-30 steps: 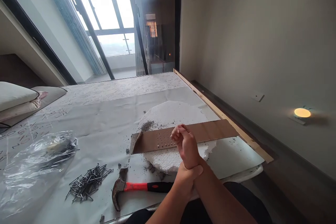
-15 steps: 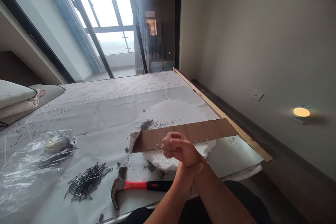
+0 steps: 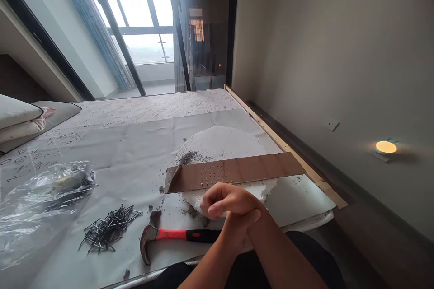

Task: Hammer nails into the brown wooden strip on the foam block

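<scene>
My right hand [image 3: 232, 199] is curled into a loose fist above the near edge of a brown board [image 3: 261, 168], with nothing visible in it. Wrapped around my right wrist is my left hand [image 3: 241, 228]; its fingers are partly hidden beneath the forearm. Rows of small holes or dots mark the board's left part, and its left end has a peeled flap. Just left of my hands lies a claw hammer [image 3: 179, 235] with a red and black handle, the end of which my left forearm covers. Loose nails [image 3: 107, 229] form a pile farther left.
Beneath the board is a white foam sheet [image 3: 224, 140] with grey crumbs [image 3: 188, 158] near it. A clear plastic bag [image 3: 44, 212] lies at the left, folded bedding [image 3: 20, 117] behind it. A wooden strip [image 3: 271, 135] edges the surface beside the wall [image 3: 322, 54].
My right fist has turned and lowered toward me, exposing more of the dotted part of the board. The left hand keeps hold of the wrist. The view has shifted slightly.
</scene>
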Demonstrator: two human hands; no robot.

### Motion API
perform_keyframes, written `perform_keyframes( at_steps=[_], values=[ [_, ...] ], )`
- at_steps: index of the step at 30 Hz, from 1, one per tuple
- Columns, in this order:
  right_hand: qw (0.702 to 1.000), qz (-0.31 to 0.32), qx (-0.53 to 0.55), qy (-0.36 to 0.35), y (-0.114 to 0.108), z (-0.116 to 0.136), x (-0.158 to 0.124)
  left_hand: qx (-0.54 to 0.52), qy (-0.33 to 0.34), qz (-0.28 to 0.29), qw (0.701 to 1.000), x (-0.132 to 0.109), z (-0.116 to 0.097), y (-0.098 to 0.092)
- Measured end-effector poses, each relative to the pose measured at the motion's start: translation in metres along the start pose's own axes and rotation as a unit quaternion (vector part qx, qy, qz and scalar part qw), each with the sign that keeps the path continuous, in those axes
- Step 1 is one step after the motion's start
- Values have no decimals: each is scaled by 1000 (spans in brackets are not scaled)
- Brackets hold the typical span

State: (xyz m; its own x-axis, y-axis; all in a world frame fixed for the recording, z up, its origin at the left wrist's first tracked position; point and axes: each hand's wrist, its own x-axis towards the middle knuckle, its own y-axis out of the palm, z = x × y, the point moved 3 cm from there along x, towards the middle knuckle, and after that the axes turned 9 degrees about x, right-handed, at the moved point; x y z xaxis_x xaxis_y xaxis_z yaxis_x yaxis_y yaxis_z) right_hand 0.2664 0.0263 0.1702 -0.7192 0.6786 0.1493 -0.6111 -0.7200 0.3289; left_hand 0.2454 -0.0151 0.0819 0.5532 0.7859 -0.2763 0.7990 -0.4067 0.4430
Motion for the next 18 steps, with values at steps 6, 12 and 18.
perform_keyframes(
  at_steps=[6, 12, 18],
  values=[
    [869, -374, -324, -19, -43, 0, -5, -2, 37, 115, 993, -1, -14, 11],
    [695, -354, -625, -29, -78, 1, -15, 357, 157, -15, 921, 0, -31, -26],
    [656, -314, -686, 0, -81, -35, -28, 605, 233, -240, 723, -6, -59, -92]
  ],
)
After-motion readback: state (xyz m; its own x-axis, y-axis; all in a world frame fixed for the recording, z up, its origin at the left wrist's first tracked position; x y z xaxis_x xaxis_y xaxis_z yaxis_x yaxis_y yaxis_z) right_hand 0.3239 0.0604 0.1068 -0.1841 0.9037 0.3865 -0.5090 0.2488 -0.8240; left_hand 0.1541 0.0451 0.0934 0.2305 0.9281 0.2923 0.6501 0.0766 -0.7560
